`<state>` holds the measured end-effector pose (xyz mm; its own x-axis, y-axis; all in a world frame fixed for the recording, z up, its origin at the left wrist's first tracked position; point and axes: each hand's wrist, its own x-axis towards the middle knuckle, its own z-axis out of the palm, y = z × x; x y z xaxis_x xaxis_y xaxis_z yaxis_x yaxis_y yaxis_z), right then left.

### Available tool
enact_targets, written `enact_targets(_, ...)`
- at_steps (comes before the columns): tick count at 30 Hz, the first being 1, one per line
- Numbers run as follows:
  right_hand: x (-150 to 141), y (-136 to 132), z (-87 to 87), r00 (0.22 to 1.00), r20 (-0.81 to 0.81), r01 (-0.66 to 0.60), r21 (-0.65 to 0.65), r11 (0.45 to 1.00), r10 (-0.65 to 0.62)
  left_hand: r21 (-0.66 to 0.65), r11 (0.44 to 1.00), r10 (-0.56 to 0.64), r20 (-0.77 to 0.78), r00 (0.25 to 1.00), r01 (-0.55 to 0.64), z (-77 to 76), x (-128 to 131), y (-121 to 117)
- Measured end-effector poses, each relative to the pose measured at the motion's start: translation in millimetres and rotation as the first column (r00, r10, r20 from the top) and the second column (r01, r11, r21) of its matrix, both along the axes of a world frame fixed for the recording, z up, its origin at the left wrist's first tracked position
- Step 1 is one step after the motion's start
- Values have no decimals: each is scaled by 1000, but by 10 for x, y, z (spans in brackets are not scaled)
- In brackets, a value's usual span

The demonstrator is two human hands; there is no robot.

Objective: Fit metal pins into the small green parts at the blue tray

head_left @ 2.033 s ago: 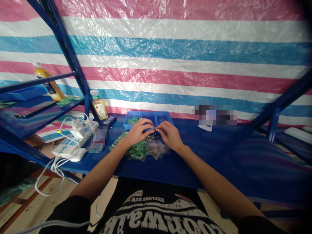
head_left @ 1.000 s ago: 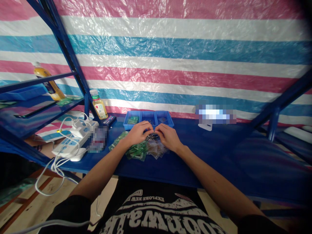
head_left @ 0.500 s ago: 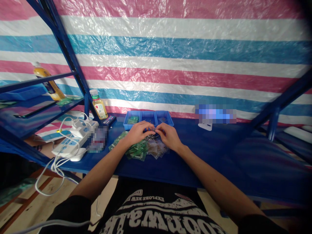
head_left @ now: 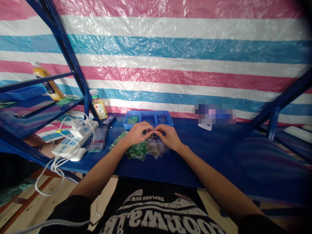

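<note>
My left hand (head_left: 139,132) and my right hand (head_left: 168,135) meet fingertip to fingertip over the blue table. Both are pinched closed; whatever sits between the fingers is too small to make out. Below my left hand lies a heap of small green packets (head_left: 136,151). Beside it, under my right hand, are clear little plastic bags (head_left: 156,149) with brownish contents. Thin dark metal pieces (head_left: 150,137) show partly between the hands. Just behind stands a blue three-compartment tray (head_left: 163,113), with green packets in its left section, dark pieces in the middle and a clear bag at right.
At left a white power strip (head_left: 63,147) trails tangled cables, next to a yellow-liquid bottle (head_left: 99,107) and a small dark box (head_left: 109,121). Blue frame posts (head_left: 79,81) rise at both sides. A white tag (head_left: 205,126) lies at the back right. Someone's arm (head_left: 48,148) shows far left.
My fingers have shifted slightly: the left thumb and forefinger now form a wider loop, and the fingertips still meet at about the same place. The things on the table have not visibly moved.
</note>
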<state>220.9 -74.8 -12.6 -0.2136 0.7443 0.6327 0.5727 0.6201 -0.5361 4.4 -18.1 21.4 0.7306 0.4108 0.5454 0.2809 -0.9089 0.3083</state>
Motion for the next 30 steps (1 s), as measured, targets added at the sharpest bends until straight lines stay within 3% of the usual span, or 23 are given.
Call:
enact_targets(11,15,-17,29,999,33,43,2,999,-43,-15,1000,16,14,1000,-16,15,10,-36)
enact_targets(20,6,-16,45,996,83,-29,-40,999,32,-28,999,18,-16,1000,-18,7,-10,17)
enact_targets(30,29,-20,52,995,99,19,-8,1000,-18,-30,1000,1,-2,1000,-1,17,10,-25)
